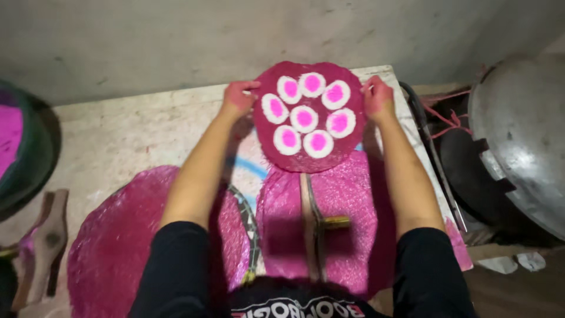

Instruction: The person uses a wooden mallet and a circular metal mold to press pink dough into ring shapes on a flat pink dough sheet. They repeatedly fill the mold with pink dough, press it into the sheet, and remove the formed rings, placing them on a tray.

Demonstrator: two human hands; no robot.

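Both hands on the round magenta sheet (310,118) at the far edge of the tabletop (129,135): left hand (238,99) pinches its left rim, right hand (378,99) its right rim, fingers closed on it. Seven white-and-pink discs (304,118) already sit on it in a flower layout. Two plain magenta sheets (118,235) lie at the near edge, nothing on them yet, so I'd judge roughly one of three laid out.
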